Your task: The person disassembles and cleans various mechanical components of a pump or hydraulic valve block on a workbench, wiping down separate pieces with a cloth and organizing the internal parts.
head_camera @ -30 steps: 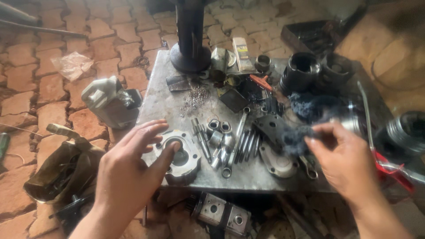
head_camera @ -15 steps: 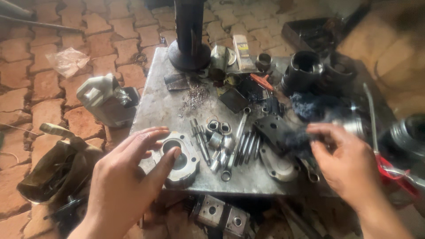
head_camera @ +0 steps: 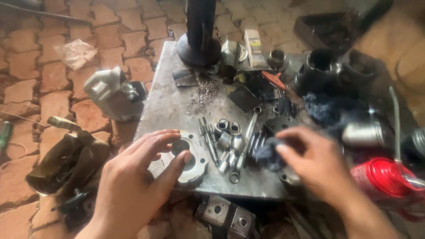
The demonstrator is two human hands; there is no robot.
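Observation:
My left hand (head_camera: 133, 181) rests with spread fingers on a round metal flange plate (head_camera: 190, 161) with a centre hole, at the near left of a grey metal work plate (head_camera: 168, 106). My right hand (head_camera: 316, 161) is closed on a dark blue rag (head_camera: 268, 152) and presses it onto a metal part near the plate's front right edge. Between the hands lie a geared shaft (head_camera: 208, 137), bushings (head_camera: 228, 132) and spanners (head_camera: 248, 137).
A black post (head_camera: 199, 31) stands at the plate's far edge. Black cylinders (head_camera: 318, 71) and more blue cloth (head_camera: 323, 108) sit at the right, a red can (head_camera: 383, 177) at the near right. A grey housing (head_camera: 113, 93) and a dark bag (head_camera: 66, 159) lie on the brick floor.
My right hand has moved left and nearer with the rag, down onto the part at the front edge. My left hand stays on the flange plate.

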